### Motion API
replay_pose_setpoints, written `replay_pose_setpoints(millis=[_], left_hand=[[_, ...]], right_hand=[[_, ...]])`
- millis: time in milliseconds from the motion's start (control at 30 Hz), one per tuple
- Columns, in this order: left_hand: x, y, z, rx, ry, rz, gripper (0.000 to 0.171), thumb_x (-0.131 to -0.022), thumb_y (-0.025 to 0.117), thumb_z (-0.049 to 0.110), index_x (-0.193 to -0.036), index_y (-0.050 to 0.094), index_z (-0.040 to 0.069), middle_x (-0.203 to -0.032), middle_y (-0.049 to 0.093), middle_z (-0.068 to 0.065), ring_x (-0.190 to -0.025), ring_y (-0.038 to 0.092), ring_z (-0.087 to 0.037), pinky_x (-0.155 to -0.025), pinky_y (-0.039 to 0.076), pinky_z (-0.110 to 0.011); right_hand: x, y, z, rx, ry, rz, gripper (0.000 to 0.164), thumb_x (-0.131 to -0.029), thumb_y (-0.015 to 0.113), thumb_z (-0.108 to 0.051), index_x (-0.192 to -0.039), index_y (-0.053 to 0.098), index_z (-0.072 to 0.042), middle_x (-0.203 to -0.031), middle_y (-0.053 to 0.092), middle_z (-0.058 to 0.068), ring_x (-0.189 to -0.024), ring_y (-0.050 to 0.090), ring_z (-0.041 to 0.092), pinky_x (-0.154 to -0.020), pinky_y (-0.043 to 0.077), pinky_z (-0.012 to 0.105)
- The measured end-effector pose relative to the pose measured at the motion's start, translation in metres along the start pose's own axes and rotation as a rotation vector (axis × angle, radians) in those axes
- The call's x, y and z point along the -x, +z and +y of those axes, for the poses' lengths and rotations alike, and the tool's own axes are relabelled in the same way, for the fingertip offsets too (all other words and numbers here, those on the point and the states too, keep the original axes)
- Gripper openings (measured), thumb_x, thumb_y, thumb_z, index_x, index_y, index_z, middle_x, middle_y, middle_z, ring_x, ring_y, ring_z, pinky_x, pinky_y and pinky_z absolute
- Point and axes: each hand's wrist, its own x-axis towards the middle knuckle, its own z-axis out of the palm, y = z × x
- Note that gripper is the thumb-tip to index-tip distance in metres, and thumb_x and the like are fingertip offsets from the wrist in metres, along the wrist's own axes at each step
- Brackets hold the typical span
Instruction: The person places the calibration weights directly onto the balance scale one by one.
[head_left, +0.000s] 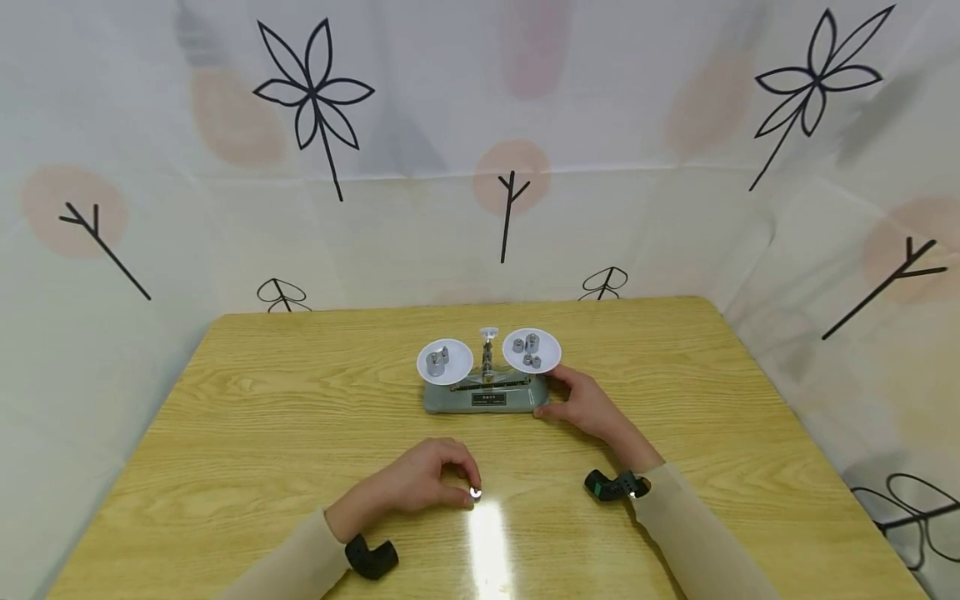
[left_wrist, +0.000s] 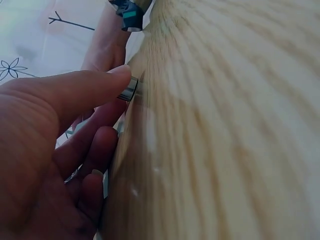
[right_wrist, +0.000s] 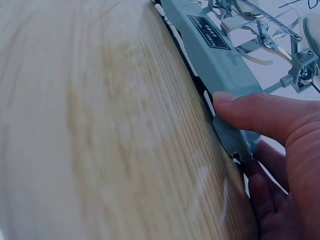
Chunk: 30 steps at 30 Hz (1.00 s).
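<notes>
My left hand [head_left: 429, 477] pinches a small shiny metal weight [head_left: 476, 493] between thumb and forefinger, low over the table in front of the scale. In the left wrist view the weight [left_wrist: 129, 89] shows at the thumb tip, close to the wood. A grey-green balance scale [head_left: 487, 398] stands beyond it. My right hand [head_left: 588, 405] grips the right end of its base [right_wrist: 232, 107], thumb on the front and fingers behind. The left white pan [head_left: 457, 377] carries metal weights [head_left: 436, 362]; the right white pan [head_left: 551, 357] carries several more [head_left: 532, 342].
The wooden table [head_left: 300, 400] reaches back to a white cloth [head_left: 420, 242] with flower and twig drawings. Black wrist cameras sit on the left wrist [head_left: 372, 558] and right wrist [head_left: 611, 485]. A bright reflection lies on the wood near the front.
</notes>
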Motion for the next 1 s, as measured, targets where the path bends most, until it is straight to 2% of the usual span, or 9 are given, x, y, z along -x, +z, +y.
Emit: replay_pose_setpoints(millis=[200,533,733,1000], left_hand=[[0.0007,0.0008,0.0047,-0.052,-0.009,-0.005,0.017,-0.081,0.085,0.016,-0.09,0.071,0.02,-0.09,0.065,0.011,-0.089,0.055,-0.011,-0.083,0.046,-0.026],[0.0017,0.0009,0.0035,-0.081,-0.013,-0.001,0.016,-0.08,0.085,0.02,-0.086,0.071,0.024,-0.086,0.063,0.008,-0.084,0.053,-0.011,-0.079,0.045,-0.025],[0.0017,0.0007,0.0032,-0.065,-0.02,-0.01,0.015,-0.082,0.084,0.02,-0.087,0.07,0.024,-0.088,0.062,0.007,-0.084,0.054,-0.011,-0.078,0.047,-0.025],[0.0021,0.0001,0.0048,0.008,-0.022,-0.009,0.014,-0.083,0.082,0.014,-0.088,0.07,0.021,-0.087,0.066,0.009,-0.084,0.06,-0.009,-0.078,0.052,-0.026]], right_hand=[[0.0012,-0.0005,-0.0017,-0.013,0.012,-0.004,0.075,-0.076,0.086,-0.014,-0.143,0.052,-0.003,-0.144,0.053,0.015,-0.134,0.046,0.033,-0.109,0.037,0.05],[0.0008,0.0,0.0008,-0.026,0.0,-0.006,0.075,-0.076,0.086,-0.012,-0.143,0.052,-0.003,-0.144,0.052,0.015,-0.134,0.047,0.033,-0.108,0.038,0.051],[0.001,-0.0003,-0.0001,-0.02,-0.002,-0.007,0.075,-0.076,0.086,-0.012,-0.143,0.052,-0.004,-0.144,0.052,0.014,-0.134,0.046,0.032,-0.108,0.038,0.049],[0.001,0.0002,-0.0006,-0.019,-0.001,-0.003,0.075,-0.075,0.087,-0.013,-0.142,0.053,-0.004,-0.143,0.053,0.013,-0.133,0.047,0.032,-0.108,0.038,0.05]])
